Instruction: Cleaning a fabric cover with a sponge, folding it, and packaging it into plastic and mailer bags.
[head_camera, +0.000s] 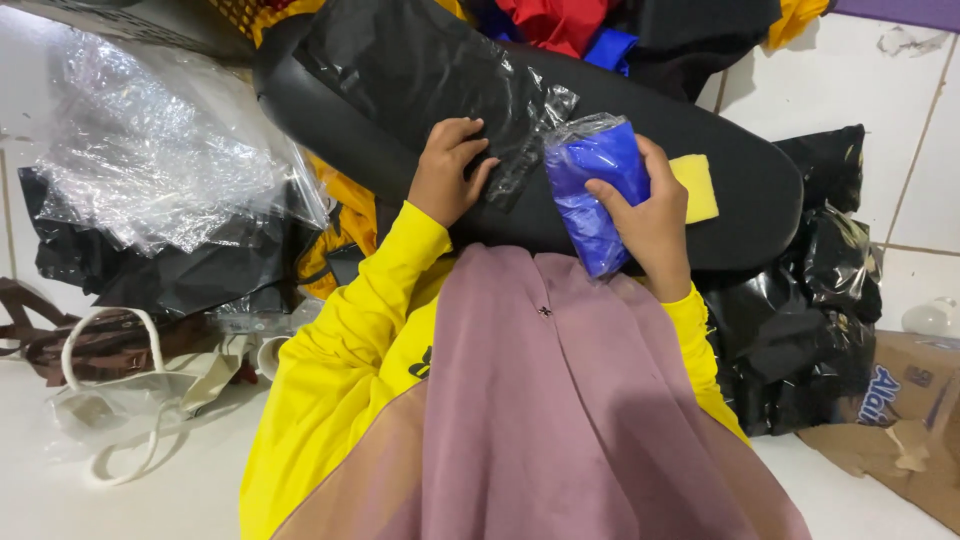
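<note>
The right hand (648, 215) grips a blue plastic-wrapped bundle (594, 190) upright on the black board (740, 190). Left of that bundle, the left hand (447, 172) presses curled fingers onto a black plastic sheet (420, 70), grasping nothing.

Crowded work spot, open floor at the edges

Clear plastic sheeting (160, 150) and black bags (810, 320) hem the black board (740, 190); bare floor tiles (900, 110) lie at right.
</note>
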